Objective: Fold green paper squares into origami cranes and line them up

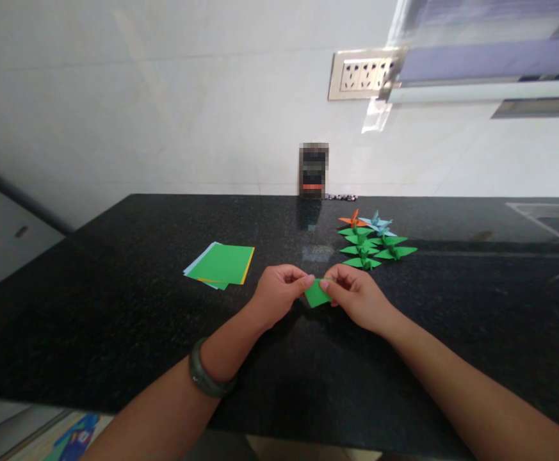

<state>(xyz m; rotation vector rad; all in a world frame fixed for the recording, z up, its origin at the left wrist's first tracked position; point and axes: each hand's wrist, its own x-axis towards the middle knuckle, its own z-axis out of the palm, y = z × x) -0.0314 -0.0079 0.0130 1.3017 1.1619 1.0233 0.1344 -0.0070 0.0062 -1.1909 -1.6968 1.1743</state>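
A small folded piece of green origami paper [316, 296] is held between both hands, just above the dark countertop. My left hand [282, 291] pinches its upper left corner between thumb and fingers. On the other side, my right hand [353, 294] grips the right edge, its thumb lying on the paper's face. Behind the right hand stand several folded paper cranes [362, 262], mostly green, with an orange one [355, 219] and light blue ones [378, 222] at the back. Left of my left hand lies a stack of square paper sheets [224, 264], green on top, with blue and yellow edges showing.
A black speckled countertop [116, 307] meets a white tiled wall [212, 115]. Against the wall leans a blurred-out dark object [314, 169] with a beaded strand [342, 197] beside it. A socket panel [365, 75] is on the wall. A sink corner [558, 224] shows at right.
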